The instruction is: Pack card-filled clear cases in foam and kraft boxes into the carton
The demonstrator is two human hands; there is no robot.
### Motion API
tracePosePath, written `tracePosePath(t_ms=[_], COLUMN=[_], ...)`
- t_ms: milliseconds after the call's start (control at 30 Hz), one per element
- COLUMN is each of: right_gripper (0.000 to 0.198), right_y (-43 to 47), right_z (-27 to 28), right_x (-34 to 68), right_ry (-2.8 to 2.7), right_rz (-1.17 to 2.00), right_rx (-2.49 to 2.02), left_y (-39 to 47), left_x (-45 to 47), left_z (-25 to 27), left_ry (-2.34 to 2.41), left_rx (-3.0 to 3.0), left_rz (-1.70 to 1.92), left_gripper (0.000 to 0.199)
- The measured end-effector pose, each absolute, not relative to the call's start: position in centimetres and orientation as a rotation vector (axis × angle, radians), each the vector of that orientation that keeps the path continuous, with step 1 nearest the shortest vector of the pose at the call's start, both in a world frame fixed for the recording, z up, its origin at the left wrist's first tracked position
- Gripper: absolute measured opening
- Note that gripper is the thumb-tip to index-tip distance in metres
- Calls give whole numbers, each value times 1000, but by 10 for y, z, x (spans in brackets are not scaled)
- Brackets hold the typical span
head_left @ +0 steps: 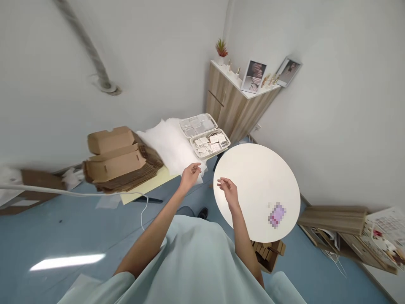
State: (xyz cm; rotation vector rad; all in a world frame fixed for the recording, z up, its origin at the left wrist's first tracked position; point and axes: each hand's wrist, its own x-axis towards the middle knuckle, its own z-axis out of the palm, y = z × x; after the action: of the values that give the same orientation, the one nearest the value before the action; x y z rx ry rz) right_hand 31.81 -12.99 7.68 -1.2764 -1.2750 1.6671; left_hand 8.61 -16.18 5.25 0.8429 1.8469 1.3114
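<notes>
My left hand is raised in front of me, by the near corner of a stack of white foam sheets. Its fingers are loosely curled and apart, with nothing seen in them. Over the left edge of a round white table hovers my right hand, fingers bent and parted, holding nothing. Just beyond the left hand are a white basket of small white packets and a second basket with clear plastic packs.
Flattened cardboard boxes are stacked on a yellow table at left. A pixelated purple item lies on the round table. Below it stands an open carton. A white cable crosses the left side. A wooden cabinet fills the corner.
</notes>
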Motion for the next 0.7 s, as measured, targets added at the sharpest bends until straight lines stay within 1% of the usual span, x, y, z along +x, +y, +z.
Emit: tracePosePath(t_ms=[200, 367, 500, 633, 700], right_gripper=[53, 55, 57, 58, 58], right_y=[-121, -109, -104, -111, -119], right_z=[85, 102, 114, 114, 111], right_x=[310, 301, 291, 277, 271], right_ry=[-1155, -1063, -1015, -937, -900], right_rz=[1549, 1413, 1325, 1239, 1216], right_rx=[-1434, -1569, -1645, -1717, -1747], left_y=[-55, 24, 68, 97, 106], left_x=[46, 21, 1, -20, -28], left_z=[31, 19, 3, -22, -35], left_ry=[1876, 2064, 2097, 2061, 2039], left_rx=[862, 1035, 1246, 1469, 1534], left_rz=[1113, 893, 674, 379, 299], left_gripper=[36, 45, 53, 55, 55])
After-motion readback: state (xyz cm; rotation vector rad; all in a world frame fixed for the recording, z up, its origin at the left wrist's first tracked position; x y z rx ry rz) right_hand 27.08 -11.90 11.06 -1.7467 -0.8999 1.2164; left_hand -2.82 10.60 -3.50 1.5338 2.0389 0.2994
